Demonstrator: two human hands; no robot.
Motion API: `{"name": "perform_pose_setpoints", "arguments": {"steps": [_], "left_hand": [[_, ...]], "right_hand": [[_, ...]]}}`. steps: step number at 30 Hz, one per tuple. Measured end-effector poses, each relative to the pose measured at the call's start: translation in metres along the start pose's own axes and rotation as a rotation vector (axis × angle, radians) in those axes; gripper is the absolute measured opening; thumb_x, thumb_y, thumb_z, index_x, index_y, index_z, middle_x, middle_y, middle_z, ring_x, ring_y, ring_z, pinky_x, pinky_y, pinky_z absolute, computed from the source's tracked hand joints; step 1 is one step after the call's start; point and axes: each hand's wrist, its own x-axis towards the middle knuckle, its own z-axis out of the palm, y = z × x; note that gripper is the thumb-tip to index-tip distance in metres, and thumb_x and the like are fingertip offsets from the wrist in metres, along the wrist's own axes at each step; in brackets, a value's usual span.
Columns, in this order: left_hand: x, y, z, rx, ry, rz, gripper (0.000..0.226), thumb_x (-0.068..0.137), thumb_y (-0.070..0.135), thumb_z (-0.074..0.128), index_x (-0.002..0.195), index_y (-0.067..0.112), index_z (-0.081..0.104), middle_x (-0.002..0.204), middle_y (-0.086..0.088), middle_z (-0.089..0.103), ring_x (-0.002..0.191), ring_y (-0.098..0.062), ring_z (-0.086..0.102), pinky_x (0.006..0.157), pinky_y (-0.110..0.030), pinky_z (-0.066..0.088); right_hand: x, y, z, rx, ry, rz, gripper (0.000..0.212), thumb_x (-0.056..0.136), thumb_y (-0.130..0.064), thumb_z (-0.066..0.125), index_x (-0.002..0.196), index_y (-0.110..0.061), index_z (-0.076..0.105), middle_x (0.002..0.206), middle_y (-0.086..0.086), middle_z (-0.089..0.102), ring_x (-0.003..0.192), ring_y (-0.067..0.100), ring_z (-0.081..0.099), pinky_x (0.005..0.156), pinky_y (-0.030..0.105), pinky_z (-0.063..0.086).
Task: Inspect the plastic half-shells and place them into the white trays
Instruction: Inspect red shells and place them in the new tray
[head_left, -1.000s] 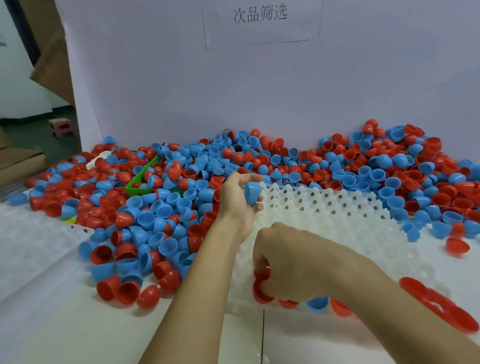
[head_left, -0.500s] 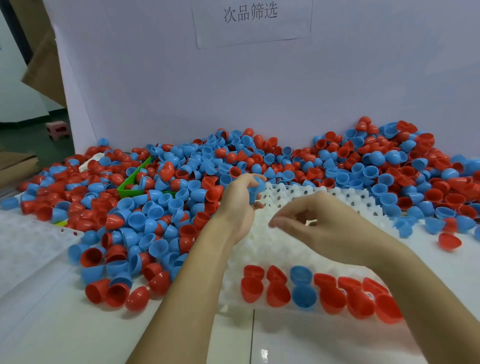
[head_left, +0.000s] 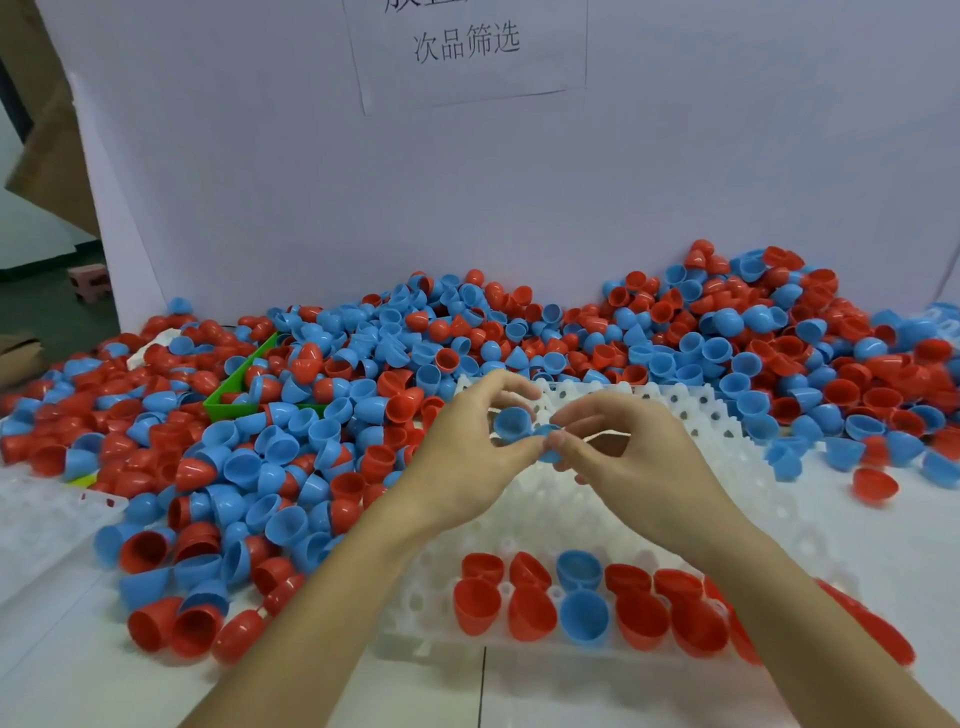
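Both hands meet above the white tray (head_left: 737, 499). My left hand (head_left: 467, 457) holds a blue half-shell (head_left: 511, 423), open side toward me, between thumb and fingers. My right hand (head_left: 639, 457) pinches a second blue half-shell (head_left: 548, 441) right beside the first; the two shells touch. Along the tray's near edge, two rows of seated shells (head_left: 587, 603) stand, mostly red with two blue. A big heap of loose red and blue half-shells (head_left: 363, 374) covers the table behind and to the left.
A green bin (head_left: 234, 387) lies half buried in the heap at the left. Another white tray (head_left: 36, 514) sits at the far left. A white backboard with a paper sign (head_left: 467, 47) rises behind the heap. Loose shells (head_left: 878, 483) lie right of the tray.
My right hand left the tray's near row, rose to my left hand and now pinches a blue shell there. My left hand turned its blue shell open side toward me.
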Motion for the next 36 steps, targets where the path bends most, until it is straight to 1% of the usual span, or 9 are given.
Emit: {"name": "perform_pose_setpoints", "arguments": {"steps": [4, 8, 14, 16, 18, 23, 26, 32, 36], "left_hand": [[-0.006, 0.002, 0.000, -0.071, 0.084, 0.004, 0.033, 0.083, 0.024, 0.081, 0.108, 0.030, 0.060, 0.108, 0.007, 0.068, 0.105, -0.009, 0.066, 0.091, -0.029, 0.058], [-0.009, 0.001, 0.005, -0.308, 0.142, -0.066, 0.041, 0.077, 0.022, 0.084, 0.110, 0.025, 0.060, 0.106, 0.001, 0.073, 0.095, -0.012, 0.073, 0.080, -0.024, 0.059], [-0.009, -0.001, 0.015, -0.510, 0.056, -0.103, 0.033, 0.089, 0.018, 0.073, 0.121, 0.017, 0.064, 0.106, -0.005, 0.076, 0.098, -0.020, 0.073, 0.082, -0.032, 0.059], [-0.009, -0.002, 0.015, -0.520, 0.022, -0.094, 0.031, 0.093, 0.016, 0.069, 0.124, 0.016, 0.064, 0.108, -0.010, 0.074, 0.099, -0.024, 0.073, 0.086, -0.038, 0.059], [-0.009, -0.003, 0.014, -0.500, 0.006, -0.089, 0.033, 0.094, 0.016, 0.068, 0.126, 0.018, 0.063, 0.107, -0.010, 0.074, 0.098, -0.023, 0.073, 0.086, -0.037, 0.059], [-0.006, -0.005, 0.010, -0.493, -0.045, -0.134, 0.033, 0.097, 0.021, 0.063, 0.130, 0.015, 0.063, 0.107, -0.014, 0.072, 0.094, -0.025, 0.072, 0.081, -0.033, 0.058], [-0.005, -0.007, 0.011, -0.530, -0.048, -0.148, 0.027, 0.101, 0.023, 0.057, 0.123, 0.014, 0.067, 0.107, -0.009, 0.074, 0.095, -0.022, 0.072, 0.076, -0.030, 0.057], [-0.006, -0.012, 0.011, -0.496, 0.041, -0.105, 0.024, 0.093, 0.020, 0.068, 0.118, 0.018, 0.068, 0.091, -0.015, 0.073, 0.081, -0.024, 0.075, 0.067, -0.027, 0.058], [-0.005, -0.012, 0.009, -0.472, 0.030, -0.090, 0.025, 0.090, 0.024, 0.072, 0.114, 0.021, 0.069, 0.089, -0.015, 0.072, 0.082, -0.022, 0.075, 0.065, -0.026, 0.058]], "right_hand": [[-0.001, -0.004, 0.001, 0.045, 0.023, -0.043, 0.007, 0.091, -0.017, 0.070, 0.089, -0.023, 0.073, 0.078, -0.008, 0.073, 0.072, 0.005, 0.071, 0.062, 0.017, 0.056], [-0.002, -0.005, 0.000, 0.099, 0.085, -0.022, 0.015, 0.093, -0.013, 0.066, 0.084, -0.018, 0.076, 0.072, -0.010, 0.074, 0.066, 0.007, 0.072, 0.057, 0.015, 0.055], [-0.005, -0.006, 0.006, 0.134, 0.205, 0.006, 0.015, 0.091, -0.013, 0.068, 0.078, -0.019, 0.072, 0.065, -0.006, 0.073, 0.059, 0.009, 0.071, 0.051, 0.017, 0.054], [-0.005, -0.006, 0.007, 0.110, 0.202, -0.005, 0.009, 0.089, -0.015, 0.071, 0.085, -0.022, 0.068, 0.066, -0.004, 0.073, 0.059, 0.009, 0.071, 0.053, 0.019, 0.054], [-0.007, -0.006, 0.009, 0.054, 0.217, -0.039, 0.019, 0.087, -0.017, 0.074, 0.092, -0.028, 0.060, 0.070, -0.005, 0.071, 0.061, 0.005, 0.070, 0.053, 0.018, 0.054], [-0.009, -0.008, 0.012, -0.231, 0.221, -0.219, 0.029, 0.084, -0.016, 0.076, 0.090, -0.040, 0.062, 0.078, -0.024, 0.059, 0.086, -0.008, 0.058, 0.066, 0.003, 0.045], [-0.008, -0.006, 0.013, -0.233, 0.212, -0.219, 0.026, 0.085, -0.014, 0.075, 0.088, -0.037, 0.065, 0.077, -0.022, 0.061, 0.086, -0.007, 0.057, 0.069, 0.003, 0.044], [-0.008, -0.005, 0.016, -0.237, 0.164, -0.183, 0.022, 0.087, -0.013, 0.072, 0.088, -0.034, 0.066, 0.074, -0.020, 0.062, 0.083, -0.008, 0.058, 0.068, 0.004, 0.045], [-0.008, -0.006, 0.014, -0.262, 0.134, -0.168, 0.017, 0.086, -0.010, 0.071, 0.091, -0.026, 0.074, 0.074, -0.020, 0.063, 0.083, -0.008, 0.057, 0.069, 0.004, 0.044]]}}
